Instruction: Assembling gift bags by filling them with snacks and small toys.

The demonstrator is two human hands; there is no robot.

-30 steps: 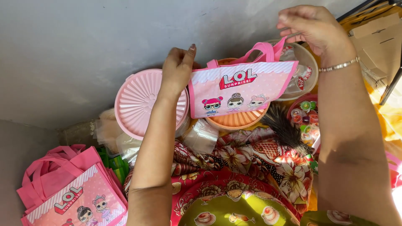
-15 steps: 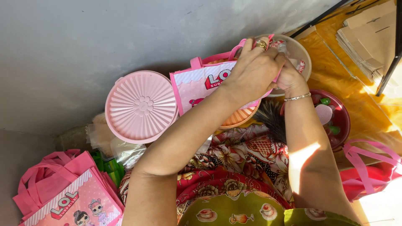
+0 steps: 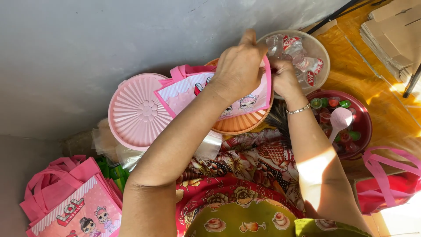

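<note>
A: Pink gift bag (image 3: pixel 245 103) status?

B: Held over the orange lid (image 3: pixel 239 125). I see left hand (image 3: pixel 239 68) clamped on its top edge, right hand (image 3: pixel 285 79) pinching its right side beside the clear bowl (image 3: pixel 322 55). Filling step, I judge; next needs mouth spread.

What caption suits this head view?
Both hands, left hand and right hand, hold a pink gift bag over an orange lid.

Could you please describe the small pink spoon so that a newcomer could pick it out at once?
Start at the grey wall, then go right, past the pink ribbed lid and the person's right hand, to the dark red bowl of small coloured jelly cups. The pink spoon lies in it, the only utensil there.
</note>
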